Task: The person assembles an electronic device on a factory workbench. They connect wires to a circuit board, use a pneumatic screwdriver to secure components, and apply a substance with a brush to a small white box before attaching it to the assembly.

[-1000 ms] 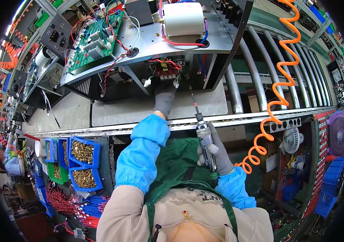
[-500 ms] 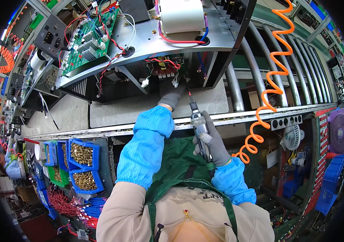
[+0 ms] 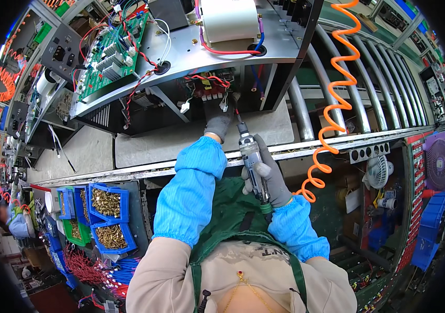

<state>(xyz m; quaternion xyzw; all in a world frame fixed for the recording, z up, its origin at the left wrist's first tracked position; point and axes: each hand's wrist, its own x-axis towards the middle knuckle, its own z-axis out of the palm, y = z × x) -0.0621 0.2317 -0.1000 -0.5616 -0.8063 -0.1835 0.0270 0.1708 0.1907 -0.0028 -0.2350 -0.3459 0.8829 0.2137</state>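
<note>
Gripping a power screwdriver point(image 3: 250, 152) around its grey barrel, the gloved right hand point(image 3: 270, 176) points it away from the chest, with the slim bit point(image 3: 237, 111) running into the shadowed lower bay of an electronics chassis point(image 3: 182, 52). The gloved left hand point(image 3: 218, 124) lies just beside the bit, its fingers inside that bay; shadow and parts hide them, so I cannot tell whether they hold anything. Good work here would seem to call for keeping the shaft straight to whatever its tip meets, pressing steadily, and having the left fingertips clear of the bit should it spin. One white connector point(image 3: 185, 107) dangles left of that hand and another point(image 3: 224, 106) right by it; both leads are best kept from snagging.

The chassis stands on the grey tabletop point(image 3: 149, 148), its upper shelf bearing a green circuit board point(image 3: 102, 75) and a fat white cylinder point(image 3: 229, 22). To the right, an orange coiled hose point(image 3: 335, 111) hangs across steel rollers point(image 3: 301, 112); leaving it slack would be prudent. Farther left, blue bins point(image 3: 125, 206) hold brass-coloured fasteners point(image 3: 110, 236), near bundled red wires point(image 3: 81, 268).
</note>
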